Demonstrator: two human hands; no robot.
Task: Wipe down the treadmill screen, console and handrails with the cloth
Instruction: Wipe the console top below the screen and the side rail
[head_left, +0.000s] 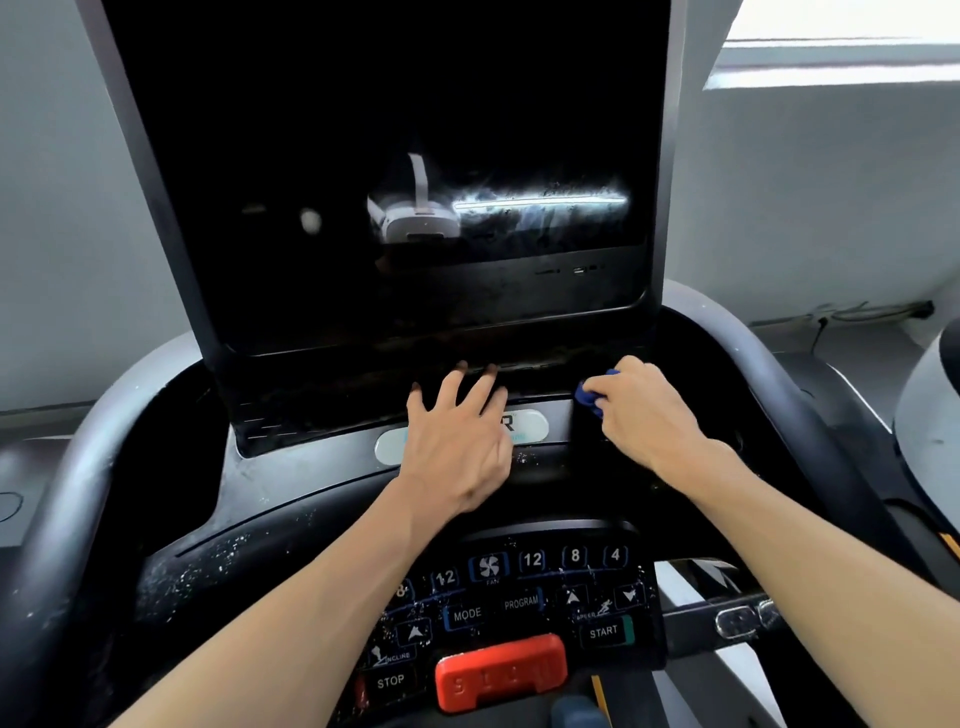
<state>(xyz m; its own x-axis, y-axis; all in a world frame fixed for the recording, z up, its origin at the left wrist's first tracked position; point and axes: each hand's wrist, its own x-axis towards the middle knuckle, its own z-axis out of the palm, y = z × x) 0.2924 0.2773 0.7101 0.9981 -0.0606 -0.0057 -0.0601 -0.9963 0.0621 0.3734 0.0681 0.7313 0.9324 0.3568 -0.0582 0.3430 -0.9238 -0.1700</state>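
Note:
The treadmill's big dark screen (363, 156) stands upright ahead, with smears and reflections on its lower right. Below it runs the black console (291, 493), dusty with white specks. My left hand (457, 441) lies flat with spread fingers on the console ledge under the screen, over a white logo plate (389, 447). My right hand (639, 410) grips a bunched blue cloth (589, 397) and presses it on the ledge at the screen's lower right corner. Grey handrails curve down at the left (62, 493) and the right (737, 338).
A button panel (519, 603) with MODE, PROGRAM, START and STOP keys sits near me, and a red stop clip (501, 670) below it. A white rounded machine (930, 405) stands at the right. Grey walls and a bright window sill (831, 57) are behind.

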